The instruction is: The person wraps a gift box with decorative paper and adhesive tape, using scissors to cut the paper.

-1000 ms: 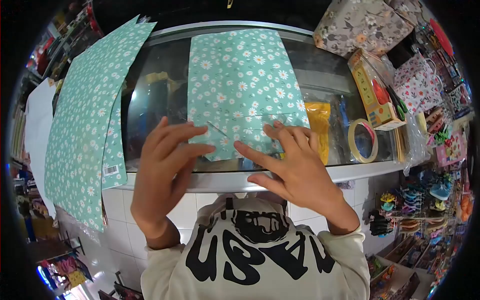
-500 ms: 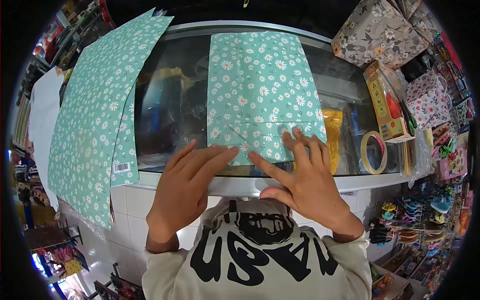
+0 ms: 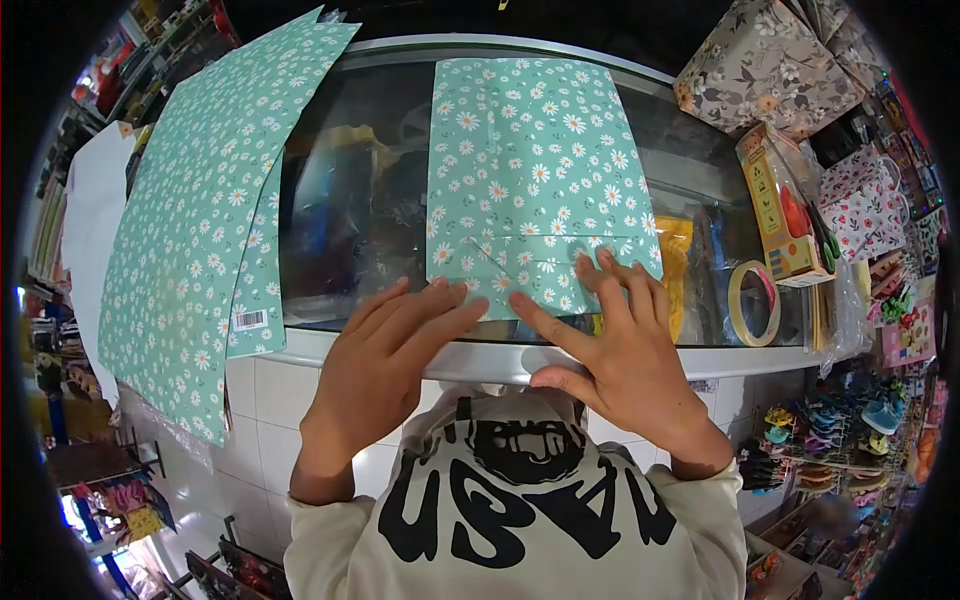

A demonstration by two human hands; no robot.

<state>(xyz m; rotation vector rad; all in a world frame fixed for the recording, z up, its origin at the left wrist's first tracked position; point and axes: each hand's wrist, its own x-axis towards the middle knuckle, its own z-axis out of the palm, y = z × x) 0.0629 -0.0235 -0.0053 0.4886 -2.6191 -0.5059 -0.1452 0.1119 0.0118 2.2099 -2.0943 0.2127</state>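
A folded green paper with white daisies (image 3: 540, 160) lies flat on the glass counter (image 3: 350, 200), with crease lines across its lower part. My left hand (image 3: 385, 355) rests with its fingertips at the paper's lower left corner, fingers stretched out and holding nothing. Fingers apart, my right hand (image 3: 625, 350) presses on the paper's lower right part, its thumb near the counter's front edge. Larger daisy sheets (image 3: 200, 210) hang over the counter's left side, one bearing a barcode label (image 3: 250, 319).
A tape roll (image 3: 754, 303) stands right of the paper, near a yellow packet (image 3: 676, 270). Further right are a box (image 3: 780, 210), green-handled scissors (image 3: 828, 240), a brown floral bag (image 3: 770, 70) and a white floral bag (image 3: 860, 205). Racks of goods (image 3: 820, 430) flank the counter.
The whole view has shifted slightly, so the paper and counter appear a little further right and higher. Both hands keep nearly the same pose on the paper.
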